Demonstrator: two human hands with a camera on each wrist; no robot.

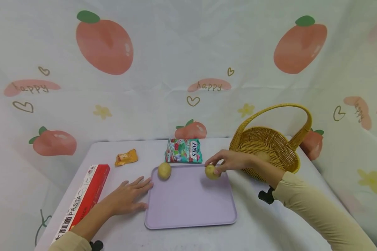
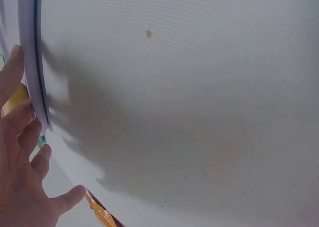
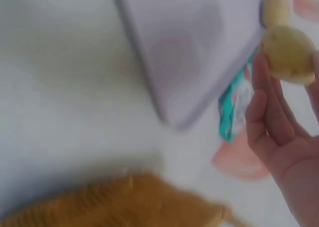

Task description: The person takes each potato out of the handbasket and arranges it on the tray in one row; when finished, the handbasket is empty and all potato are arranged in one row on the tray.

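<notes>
My right hand (image 1: 230, 161) pinches a potato (image 1: 212, 172) between fingertips and thumb, over the far right corner of the lilac tray (image 1: 191, 205). In the right wrist view the held potato (image 3: 288, 55) shows pale yellow with small specks. A second potato (image 1: 164, 171) lies in the tray's far left corner. My left hand (image 1: 128, 197) is spread at the tray's left edge, its fingertips against the rim and nothing in its grasp. The left wrist view shows these fingers (image 2: 30, 137) beside the rim.
A wicker basket (image 1: 293, 158) with a tall handle stands at the back right; a potato (image 1: 263, 156) inside is partly hidden by my right forearm. Behind the tray lies a teal candy bag (image 1: 183, 151). An orange packet (image 1: 126, 158) and a red pasta box (image 1: 91, 195) are at left.
</notes>
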